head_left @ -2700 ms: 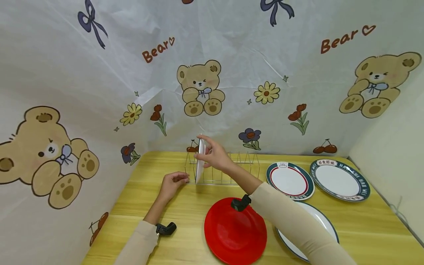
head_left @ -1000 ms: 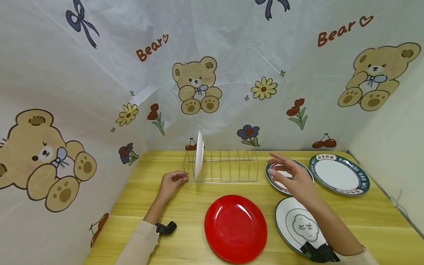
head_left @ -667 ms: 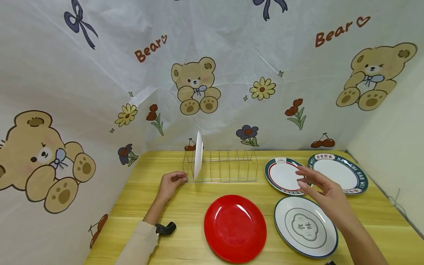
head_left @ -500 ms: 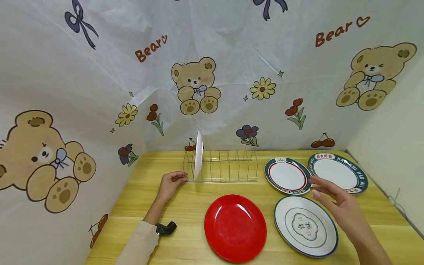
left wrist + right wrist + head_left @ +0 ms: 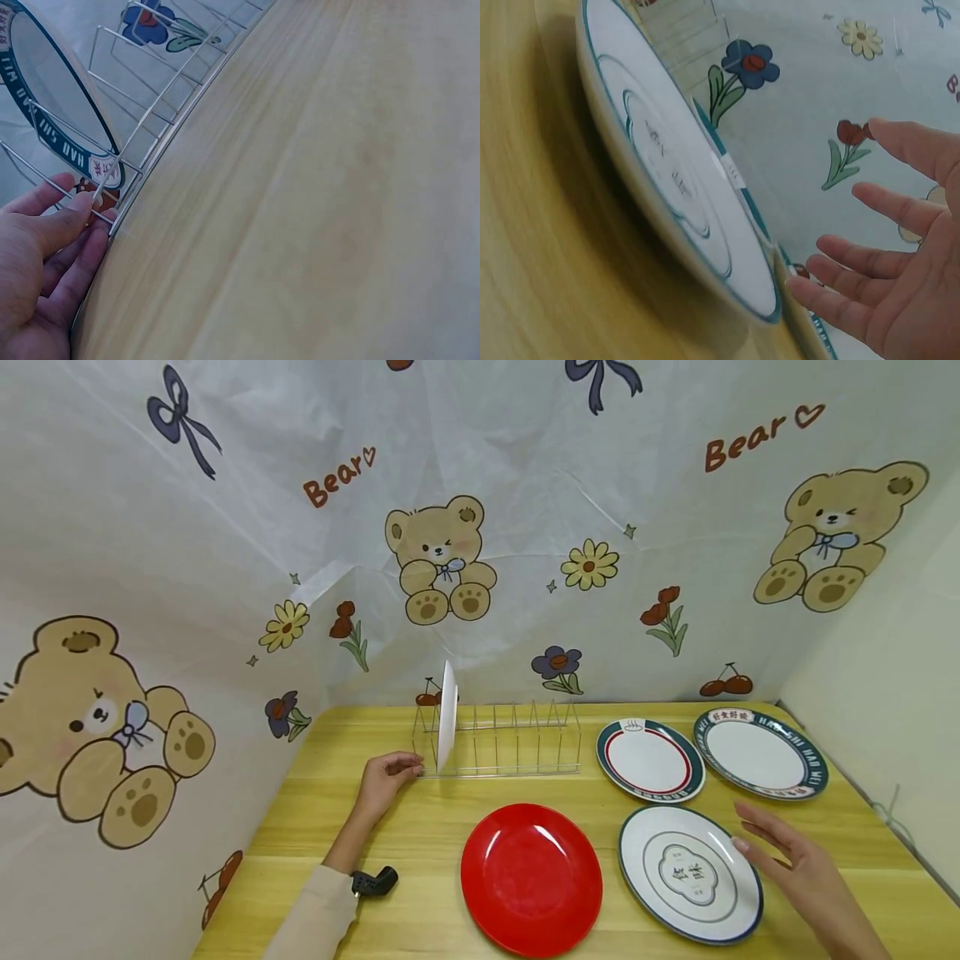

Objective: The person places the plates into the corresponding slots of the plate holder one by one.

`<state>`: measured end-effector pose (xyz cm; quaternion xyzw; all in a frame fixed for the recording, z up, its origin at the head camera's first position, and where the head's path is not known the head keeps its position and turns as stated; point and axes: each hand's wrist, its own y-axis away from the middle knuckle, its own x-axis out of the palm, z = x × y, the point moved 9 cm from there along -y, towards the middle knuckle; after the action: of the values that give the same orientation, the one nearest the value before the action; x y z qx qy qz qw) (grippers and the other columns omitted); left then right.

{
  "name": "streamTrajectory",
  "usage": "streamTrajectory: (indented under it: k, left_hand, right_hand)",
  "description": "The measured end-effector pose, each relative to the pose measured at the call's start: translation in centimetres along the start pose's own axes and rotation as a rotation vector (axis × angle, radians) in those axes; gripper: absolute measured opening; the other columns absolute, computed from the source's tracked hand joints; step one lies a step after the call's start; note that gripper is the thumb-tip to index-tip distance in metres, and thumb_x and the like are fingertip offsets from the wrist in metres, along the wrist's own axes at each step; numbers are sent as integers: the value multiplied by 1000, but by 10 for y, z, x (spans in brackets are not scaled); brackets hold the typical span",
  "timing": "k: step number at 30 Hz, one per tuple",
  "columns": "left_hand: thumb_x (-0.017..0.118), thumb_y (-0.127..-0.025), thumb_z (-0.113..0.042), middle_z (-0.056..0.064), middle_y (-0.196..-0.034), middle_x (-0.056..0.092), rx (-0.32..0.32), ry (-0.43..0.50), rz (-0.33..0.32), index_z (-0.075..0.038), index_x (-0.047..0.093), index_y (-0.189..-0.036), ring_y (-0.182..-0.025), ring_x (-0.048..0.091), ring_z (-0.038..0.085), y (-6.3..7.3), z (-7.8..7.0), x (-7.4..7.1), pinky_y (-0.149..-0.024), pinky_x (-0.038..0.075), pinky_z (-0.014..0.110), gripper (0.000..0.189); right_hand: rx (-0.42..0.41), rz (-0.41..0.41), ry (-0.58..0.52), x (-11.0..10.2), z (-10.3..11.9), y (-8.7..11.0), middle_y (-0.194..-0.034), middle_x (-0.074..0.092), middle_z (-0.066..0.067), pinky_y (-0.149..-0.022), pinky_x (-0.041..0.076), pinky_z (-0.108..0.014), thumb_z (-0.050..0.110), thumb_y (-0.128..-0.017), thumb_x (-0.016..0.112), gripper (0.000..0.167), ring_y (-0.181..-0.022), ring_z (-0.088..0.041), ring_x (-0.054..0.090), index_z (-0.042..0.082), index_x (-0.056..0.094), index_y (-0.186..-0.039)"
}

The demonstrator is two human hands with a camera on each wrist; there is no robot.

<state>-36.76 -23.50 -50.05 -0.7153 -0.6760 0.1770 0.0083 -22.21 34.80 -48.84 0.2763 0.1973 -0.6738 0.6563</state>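
Observation:
My left hand [image 5: 384, 783] pinches the front left corner of the wire dish rack [image 5: 498, 774]; in the left wrist view its thumb and fingers [image 5: 71, 225] close round the wire. One plate [image 5: 447, 718] stands upright near the rack's left end, its green lettered rim showing in the left wrist view. My right hand [image 5: 802, 868] holds nothing and hovers by the right edge of a white plate [image 5: 690, 872] with a dark blue rim and printed characters. The right wrist view shows that hand's fingers [image 5: 889, 206] spread, beside the plate; contact cannot be made out.
A red plate [image 5: 531, 879] lies in front of the rack. Behind the white plate lie a plate with a green and red rim [image 5: 651, 760] and a larger green-rimmed one [image 5: 759, 755]. A bear-printed cloth [image 5: 517, 485] hangs behind the wooden table [image 5: 420, 885].
My right hand let go of the plate in the rack, moved right across the table, and came down beside the white plate. My left hand stayed at the rack's corner.

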Motion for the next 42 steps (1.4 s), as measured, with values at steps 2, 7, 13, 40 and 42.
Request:
streamTrajectory:
  k: [2, 7, 13, 40, 42]
  left_hand:
    - [72, -91, 4, 23, -100, 74, 0, -5, -1, 11, 73, -107, -91, 70, 38, 0, 0, 0, -77, 61, 30, 17]
    - [71, -92, 6, 25, -102, 73, -9, 19, 10, 12, 72, -109, -94, 69, 43, 0, 1, 1, -79, 62, 34, 18]
    - [70, -92, 7, 27, -103, 72, -27, 33, 7, 13, 72, -109, -95, 69, 45, 0, 4, 1, -79, 62, 37, 18]
    - [71, -92, 5, 25, -103, 73, -12, 0, 6, 11, 73, -109, -94, 70, 41, 0, 1, 1, -78, 62, 34, 18]
    - [70, -92, 5, 25, -104, 73, -10, -2, 8, 11, 73, -109, -95, 70, 42, 0, 0, 1, -79, 62, 33, 18]
  right_hand:
    - [-7, 10, -11, 2, -6, -2, -150, 51, 0, -74, 40, -3, 49, -101, 60, 75, -108, 21, 38, 9, 33, -159]
    - [-29, 3, -21, 4, -16, -5, -138, 54, 20, -74, 42, -7, 46, -101, 61, 72, -103, 27, 38, 5, 38, -156]
    - [2, -19, 30, 1, -23, -7, -137, 63, 0, -72, 46, -10, 51, -99, 61, 72, -97, 24, 42, 7, 43, -154]
    - [46, 67, 87, 12, -38, -13, -126, 61, -26, -74, 53, -15, 7, -92, 72, 60, -101, -23, 61, -3, 49, -147]
    - [45, 73, 104, 13, -37, -12, -123, 62, -23, -73, 53, -16, 7, -92, 71, 59, -99, -22, 60, -2, 50, -146]
